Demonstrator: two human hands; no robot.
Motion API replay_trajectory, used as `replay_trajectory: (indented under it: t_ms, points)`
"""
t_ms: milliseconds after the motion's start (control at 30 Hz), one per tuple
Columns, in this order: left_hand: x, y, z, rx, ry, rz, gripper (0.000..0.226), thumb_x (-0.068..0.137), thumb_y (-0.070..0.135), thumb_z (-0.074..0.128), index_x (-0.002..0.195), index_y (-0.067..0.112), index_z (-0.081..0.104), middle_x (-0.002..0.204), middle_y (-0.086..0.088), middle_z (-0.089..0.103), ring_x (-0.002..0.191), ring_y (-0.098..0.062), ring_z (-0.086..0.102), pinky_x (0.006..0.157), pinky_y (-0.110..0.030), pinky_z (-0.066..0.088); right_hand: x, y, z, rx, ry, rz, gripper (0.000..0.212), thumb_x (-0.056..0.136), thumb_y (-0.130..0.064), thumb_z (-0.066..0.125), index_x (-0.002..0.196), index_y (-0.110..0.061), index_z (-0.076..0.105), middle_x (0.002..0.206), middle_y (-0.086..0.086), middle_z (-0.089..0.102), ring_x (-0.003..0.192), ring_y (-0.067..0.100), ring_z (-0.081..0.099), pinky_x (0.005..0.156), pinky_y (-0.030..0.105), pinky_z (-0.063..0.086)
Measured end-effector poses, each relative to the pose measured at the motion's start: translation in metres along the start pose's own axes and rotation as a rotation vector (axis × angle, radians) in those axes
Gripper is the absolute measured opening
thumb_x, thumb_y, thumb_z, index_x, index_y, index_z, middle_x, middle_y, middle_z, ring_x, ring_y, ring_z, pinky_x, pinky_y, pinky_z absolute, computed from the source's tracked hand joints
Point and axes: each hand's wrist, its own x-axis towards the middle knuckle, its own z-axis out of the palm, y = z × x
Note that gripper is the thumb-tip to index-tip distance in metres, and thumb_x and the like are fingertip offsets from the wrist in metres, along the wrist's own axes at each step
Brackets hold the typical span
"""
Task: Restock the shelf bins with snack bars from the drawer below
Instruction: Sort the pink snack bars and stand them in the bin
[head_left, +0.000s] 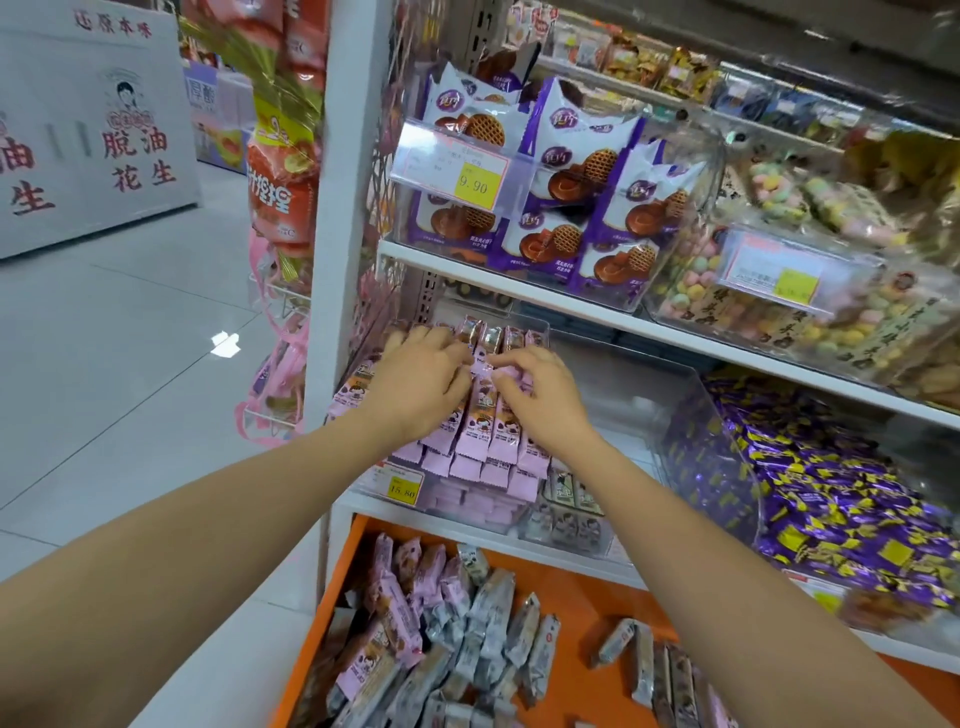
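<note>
A clear shelf bin (540, 332) on the lower shelf holds rows of pink snack bars (485, 441). My left hand (421, 379) rests on top of the pink bars at the left, fingers curled over them. My right hand (540, 389) pinches the top end of a pink bar in the middle of the pile. Below, the open orange drawer (582, 603) holds a loose heap of pink and grey snack bars (452, 623).
A second clear bin (566, 514) with grey bars sits right of the pink ones. Purple and yellow candies (831, 499) fill the bin at right. Above are purple waffle packs (566, 192) and a 9.90 price tag (470, 179). Open floor (130, 338) lies left.
</note>
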Motion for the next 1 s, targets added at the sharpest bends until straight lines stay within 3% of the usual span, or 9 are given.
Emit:
replay_trajectory:
  t_ms: [133,233,333,467,567,633,700,867,1000]
  points:
    - [-0.019,0.035,-0.002,-0.08,0.128,0.138,0.025,0.092,0.023,0.047,0.102,0.013,0.067,0.098,-0.008,0.06,0.094,-0.029,0.055,0.075,-0.037,0.04,-0.036,0.001,-0.03,0.198,0.065,0.003,0.014,0.095,-0.017,0.058,0.101,-0.018,0.071,0.094,-0.003,0.067,0.069,0.003,0.063,0.071,0.026,0.054]
    - [-0.044,0.066,0.002,-0.138,0.123,0.195,0.028,0.086,0.027,0.041,0.096,0.015,0.065,0.091,-0.005,0.058,0.078,-0.025,0.056,0.059,-0.028,0.032,-0.072,0.012,-0.05,0.271,0.104,0.03,0.014,0.095,-0.016,0.057,0.091,-0.024,0.069,0.077,-0.004,0.069,0.067,0.01,0.065,0.067,0.03,0.054]
    - [-0.07,0.098,0.013,-0.199,0.079,0.24,0.033,0.084,0.033,0.034,0.096,0.017,0.06,0.092,0.0,0.056,0.07,-0.019,0.054,0.053,-0.027,0.031,-0.115,0.032,-0.062,0.275,0.068,0.057,0.015,0.094,-0.021,0.058,0.083,-0.023,0.067,0.069,0.007,0.067,0.058,0.016,0.059,0.059,0.034,0.051]
    - [-0.102,0.137,0.055,-0.287,-0.062,0.24,0.032,0.086,0.035,0.031,0.097,0.019,0.057,0.089,0.002,0.056,0.065,-0.016,0.052,0.05,-0.029,0.036,-0.176,0.082,-0.062,0.29,-0.034,0.168,0.037,0.088,-0.046,0.051,0.074,-0.015,0.064,0.063,0.022,0.06,0.058,0.038,0.058,0.054,0.048,0.052]
    - [-0.124,0.157,0.106,-0.268,-0.248,0.245,0.029,0.085,0.034,0.036,0.098,0.018,0.057,0.09,0.0,0.059,0.075,-0.026,0.06,0.056,-0.031,0.039,-0.219,0.123,-0.058,0.202,-0.128,0.264,0.032,0.087,-0.04,0.051,0.072,-0.016,0.066,0.063,0.011,0.065,0.058,0.025,0.061,0.058,0.04,0.051]
    - [-0.137,0.169,0.138,-0.244,-0.449,0.235,0.036,0.085,0.035,0.035,0.106,0.018,0.057,0.099,-0.004,0.061,0.09,-0.029,0.062,0.07,-0.034,0.044,-0.244,0.153,-0.053,0.154,-0.2,0.323,0.021,0.09,-0.028,0.057,0.073,-0.018,0.065,0.061,-0.002,0.063,0.057,0.007,0.058,0.06,0.031,0.047]
    - [-0.15,0.179,0.169,-0.194,-0.649,0.224,0.034,0.09,0.03,0.042,0.12,0.02,0.054,0.11,-0.005,0.062,0.098,-0.027,0.061,0.082,-0.035,0.047,-0.265,0.184,-0.047,0.083,-0.301,0.4,0.015,0.093,-0.018,0.061,0.08,-0.017,0.067,0.068,-0.008,0.065,0.063,0.003,0.057,0.062,0.026,0.041]
    - [-0.177,0.203,0.233,-0.111,-0.994,0.31,0.048,0.101,0.025,0.045,0.148,0.026,0.033,0.129,-0.01,0.054,0.109,-0.03,0.056,0.082,-0.038,0.045,-0.303,0.268,-0.023,-0.088,-0.629,0.603,0.023,0.091,-0.018,0.06,0.113,-0.014,0.066,0.106,0.007,0.066,0.106,0.026,0.059,0.083,0.027,0.042]
    - [-0.195,0.219,0.283,-0.189,-1.087,0.302,0.055,0.099,0.016,0.043,0.15,0.032,0.03,0.15,-0.011,0.038,0.128,-0.031,0.046,0.091,-0.031,0.04,-0.315,0.308,-0.016,-0.167,-0.889,0.635,0.038,0.1,-0.022,0.049,0.134,-0.005,0.053,0.139,0.012,0.052,0.125,0.029,0.051,0.099,0.034,0.037]
